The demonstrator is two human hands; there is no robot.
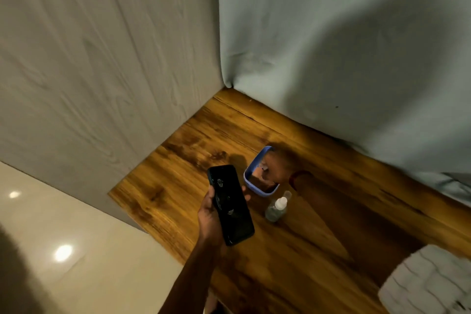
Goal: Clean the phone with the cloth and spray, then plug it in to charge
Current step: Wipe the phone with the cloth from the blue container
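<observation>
My left hand (209,214) holds a black phone (230,204) upright over the wooden table, its dark screen facing me. Just right of it stands a small blue tray (247,178) with something brownish inside. My right hand (279,167), blurred and wearing a red wristband, reaches over and into that tray; I cannot make out what its fingers touch. A small clear spray bottle (276,209) with a white cap stands in front of the tray, between my two arms. A white textured cloth (430,285) lies at the lower right.
The wooden table (293,262) sits in a corner, with a grey wood-grain panel (102,71) on the left and a pale curtain (344,46) behind. The table's left edge drops to a glossy tiled floor (76,250).
</observation>
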